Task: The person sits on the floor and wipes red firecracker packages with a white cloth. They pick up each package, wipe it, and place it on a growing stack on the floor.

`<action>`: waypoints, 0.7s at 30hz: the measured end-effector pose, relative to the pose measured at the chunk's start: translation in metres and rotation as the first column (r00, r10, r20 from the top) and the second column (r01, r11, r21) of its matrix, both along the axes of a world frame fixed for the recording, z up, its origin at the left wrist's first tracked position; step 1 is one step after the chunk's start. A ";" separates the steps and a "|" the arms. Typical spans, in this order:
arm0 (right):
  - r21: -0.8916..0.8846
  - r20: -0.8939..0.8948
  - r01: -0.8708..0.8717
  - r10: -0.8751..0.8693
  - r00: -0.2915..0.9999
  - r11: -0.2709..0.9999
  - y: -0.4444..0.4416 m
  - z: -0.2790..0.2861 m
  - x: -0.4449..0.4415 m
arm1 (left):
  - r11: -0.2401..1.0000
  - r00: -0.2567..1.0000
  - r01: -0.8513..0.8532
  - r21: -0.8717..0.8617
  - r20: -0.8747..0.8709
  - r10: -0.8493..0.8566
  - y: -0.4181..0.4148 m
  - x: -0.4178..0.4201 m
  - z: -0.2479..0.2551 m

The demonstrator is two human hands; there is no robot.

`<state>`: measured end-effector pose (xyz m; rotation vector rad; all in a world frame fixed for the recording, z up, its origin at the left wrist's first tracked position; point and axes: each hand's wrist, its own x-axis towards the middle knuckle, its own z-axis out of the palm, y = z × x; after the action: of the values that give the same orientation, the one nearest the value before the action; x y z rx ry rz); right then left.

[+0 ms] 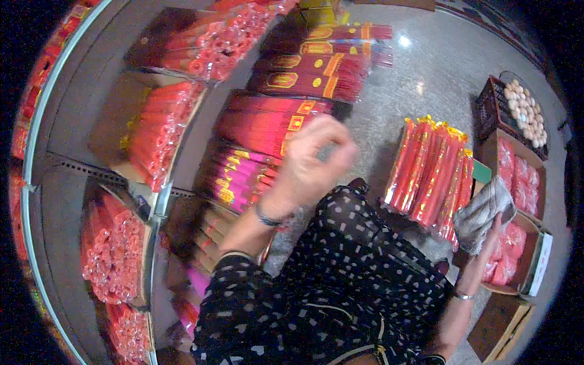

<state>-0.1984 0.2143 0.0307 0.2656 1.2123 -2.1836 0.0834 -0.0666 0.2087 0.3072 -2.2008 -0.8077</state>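
Note:
My left hand [319, 148], blurred by motion, is raised in front of the shelf packs with its fingers curled. A small grey patch shows between the fingers; whether it is a held thing or a gap is unclear. Behind this hand are red incense-like packs [260, 123] and pink packs with yellow print [235, 180]. On the right, my right hand [495, 228] grips a crumpled grey cloth [483, 214], its fingers partly hidden. Beside the cloth, red plastic-wrapped bundles with gold ends [429, 173] lie side by side.
Metal-edged shelves [157, 210] at left hold boxes of red wrapped sticks [169, 132]. Dark red packs [296, 77] lie farther up. At right stand a dark plastic crate [495, 102], a basket of eggs [524, 112] and cartons of red bagged goods [508, 255], above a brown cardboard box [497, 324].

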 end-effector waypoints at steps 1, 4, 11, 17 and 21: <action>-0.012 0.000 0.014 -0.014 1.000 1.000 -0.002 0.002 0.004 | 0.975 0.990 -0.117 -0.191 0.061 0.131 -0.015 0.018 0.010; 0.002 -0.026 0.008 -0.008 1.000 1.000 -0.002 -0.003 0.002 | 0.740 0.824 -0.465 -0.486 0.067 0.562 -0.061 0.090 0.028; 0.019 -0.063 0.013 -0.012 0.998 1.000 -0.002 -0.013 -0.011 | 0.087 -0.033 -0.549 -0.831 0.126 0.991 -0.111 0.259 0.062; 0.025 -0.092 0.019 -0.016 0.996 1.000 -0.001 -0.016 -0.014 | 0.091 0.009 -0.792 -0.603 0.138 0.990 -0.082 0.296 0.054; 0.023 -0.095 0.003 -0.001 0.996 1.000 -0.003 -0.019 -0.015 | 0.013 -0.073 -0.804 -0.594 0.120 0.990 -0.071 0.309 0.048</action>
<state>-0.2130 0.2113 0.0119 0.1745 1.2899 -2.2066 0.3922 -0.1371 0.2570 1.8639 -1.7453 0.6274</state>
